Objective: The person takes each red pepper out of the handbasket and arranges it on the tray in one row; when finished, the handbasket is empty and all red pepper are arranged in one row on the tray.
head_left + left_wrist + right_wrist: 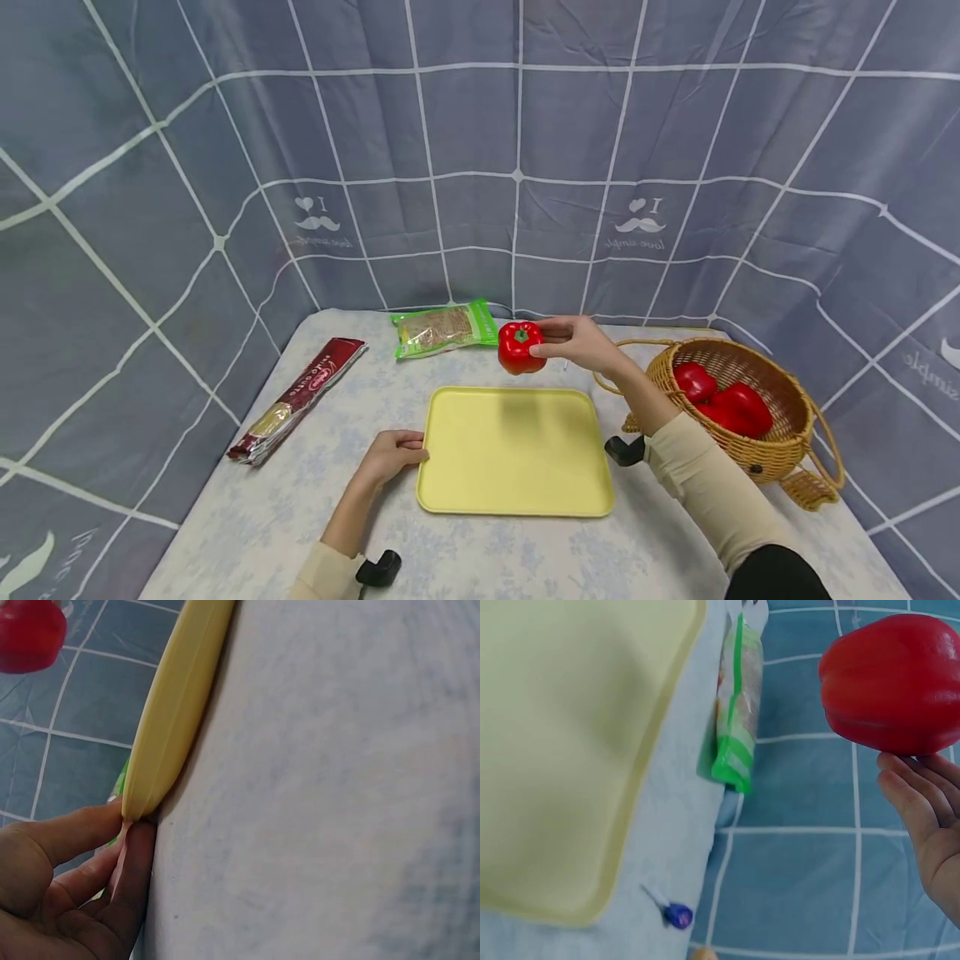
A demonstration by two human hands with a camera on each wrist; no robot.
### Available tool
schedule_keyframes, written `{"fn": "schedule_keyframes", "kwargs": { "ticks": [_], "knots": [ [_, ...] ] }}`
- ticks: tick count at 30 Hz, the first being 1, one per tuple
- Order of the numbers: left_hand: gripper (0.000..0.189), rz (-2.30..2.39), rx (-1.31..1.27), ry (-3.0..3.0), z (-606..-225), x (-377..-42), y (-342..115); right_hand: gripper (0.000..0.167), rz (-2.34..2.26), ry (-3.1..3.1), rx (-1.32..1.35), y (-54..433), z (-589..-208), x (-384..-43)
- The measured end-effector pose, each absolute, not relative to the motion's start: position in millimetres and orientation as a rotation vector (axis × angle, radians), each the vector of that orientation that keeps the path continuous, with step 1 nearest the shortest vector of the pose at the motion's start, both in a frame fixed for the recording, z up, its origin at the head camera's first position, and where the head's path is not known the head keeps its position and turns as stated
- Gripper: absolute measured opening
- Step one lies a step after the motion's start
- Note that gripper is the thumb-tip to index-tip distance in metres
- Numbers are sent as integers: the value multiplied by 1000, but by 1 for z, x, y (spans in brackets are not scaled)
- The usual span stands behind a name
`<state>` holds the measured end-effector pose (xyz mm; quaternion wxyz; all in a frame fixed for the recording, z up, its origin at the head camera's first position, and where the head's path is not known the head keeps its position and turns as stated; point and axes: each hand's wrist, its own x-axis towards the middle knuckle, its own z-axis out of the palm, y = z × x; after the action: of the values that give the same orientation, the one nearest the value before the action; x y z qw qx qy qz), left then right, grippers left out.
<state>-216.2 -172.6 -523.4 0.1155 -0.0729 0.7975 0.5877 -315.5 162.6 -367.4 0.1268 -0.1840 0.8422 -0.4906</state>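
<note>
A red bell pepper (517, 354) with a green stem is held in the air by my right hand (573, 343), above the far edge of a yellow tray (517, 454). The right wrist view shows the pepper (892, 686) close up against the fingertips (900, 769). At the tray's left edge, my left hand (392, 454) pinches the rim. Its thumb and fingers (139, 870) meet at the tray's rim (169, 727) in the left wrist view, with the tray lying on the table.
A wicker basket (780, 392) holding several red vegetables (738, 410) stands at the right. A green-edged packet of noodles (442, 329) lies at the back, and a dark red packet (300, 400) at the left. The right wrist view shows a purple lollipop (678, 915) on the table.
</note>
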Motion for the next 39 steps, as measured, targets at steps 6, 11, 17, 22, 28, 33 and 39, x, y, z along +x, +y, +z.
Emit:
{"fn": "schedule_keyframes", "kwargs": {
  "ticks": [6,11,17,22,28,33,39],
  "knots": [
    [40,1721,-199,2312,-524,-216,-171,60,-1444,2422,-545,145,-383,-318],
    [40,1728,-221,2299,-526,-215,-170,58,-1501,2380,-516,127,-402,-319],
    [38,1710,-232,2314,-527,-215,-170,60,-1518,2337,-487,106,-424,-322],
    [38,1702,-233,2318,-525,-216,-171,58,-1546,2303,-462,90,-432,-323],
    [38,1698,-235,2317,-521,-217,-172,55,-1492,2349,-437,74,-452,-328],
    [38,1713,-249,2292,-520,-218,-172,53,-1490,2347,-403,62,-461,-327],
    [36,1720,-271,2285,-521,-217,-173,55,-1458,2360,-398,50,-469,-326]
  ]
}}
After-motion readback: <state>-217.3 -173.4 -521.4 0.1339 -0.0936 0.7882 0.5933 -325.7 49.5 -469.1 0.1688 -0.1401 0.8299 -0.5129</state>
